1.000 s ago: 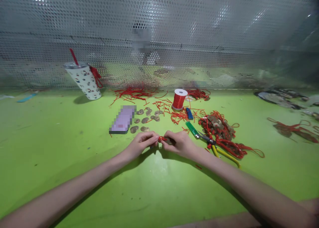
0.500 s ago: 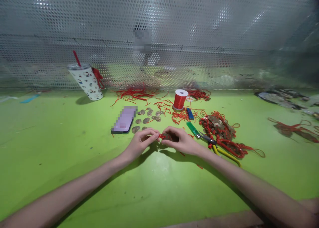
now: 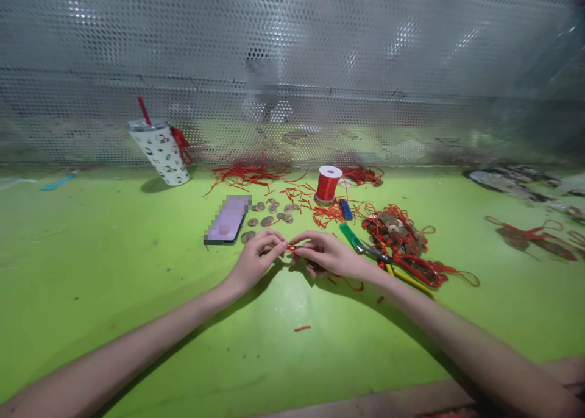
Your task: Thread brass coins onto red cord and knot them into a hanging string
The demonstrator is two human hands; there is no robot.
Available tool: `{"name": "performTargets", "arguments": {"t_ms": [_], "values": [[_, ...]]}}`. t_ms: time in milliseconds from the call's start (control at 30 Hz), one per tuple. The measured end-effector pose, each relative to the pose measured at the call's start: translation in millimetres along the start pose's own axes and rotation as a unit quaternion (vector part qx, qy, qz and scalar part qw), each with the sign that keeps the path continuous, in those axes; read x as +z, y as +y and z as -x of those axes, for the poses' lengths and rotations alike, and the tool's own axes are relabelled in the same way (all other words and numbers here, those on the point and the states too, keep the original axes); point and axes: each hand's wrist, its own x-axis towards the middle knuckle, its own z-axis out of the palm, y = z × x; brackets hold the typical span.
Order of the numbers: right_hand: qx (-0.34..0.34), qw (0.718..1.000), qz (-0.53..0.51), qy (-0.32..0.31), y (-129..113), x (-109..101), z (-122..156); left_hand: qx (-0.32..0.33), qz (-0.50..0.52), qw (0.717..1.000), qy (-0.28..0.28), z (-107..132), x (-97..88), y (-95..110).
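Between the fingertips of both hands runs a short length of red cord [image 3: 291,248]. My left hand [image 3: 259,258] pinches its left end between thumb and forefinger. My right hand [image 3: 322,255] is closed around the other part, and its fingers mostly hide what lies in the palm. A loop of red cord [image 3: 354,285] trails out below my right wrist. Several loose bronze coins [image 3: 267,221] lie just beyond my left hand. Right of my right hand are scissors with yellow handles [image 3: 411,281] and a green lighter [image 3: 350,236].
A phone [image 3: 228,220] lies left of the coins. A spool of red cord [image 3: 326,186] stands behind, with cord scraps and a blue lighter [image 3: 346,209]. Corded coins [image 3: 395,229] are heaped at right. A tumbler [image 3: 164,153] stands near the perforated metal screen [image 3: 205,52].
The coin seen between my fingers earlier is now hidden by my right hand. A cord loop shows below the right wrist, and a red scrap now lies on the table in front of me.
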Motion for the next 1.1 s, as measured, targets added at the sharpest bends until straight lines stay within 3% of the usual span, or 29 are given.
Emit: {"name": "performTargets", "arguments": {"t_ms": [100,333,867,1100], "values": [[0.017,0.999,-0.012,-0.033,0.2,-3.1,-0.8,0.012,-0.02,1.0,0.002,0.8,1.9,1.1],[0.013,0.998,-0.051,-0.035,6.0,-3.6,-2.1,0.032,-0.054,0.998,-0.016,1.4,3.2,2.4],[0.041,0.998,-0.021,0.035,9.4,4.2,-3.4,-0.006,0.013,1.0,0.008,1.7,2.1,-2.2],[0.041,0.998,-0.027,0.049,3.4,8.5,-2.6,0.023,-0.047,0.999,0.009,3.9,5.1,0.5]]}}
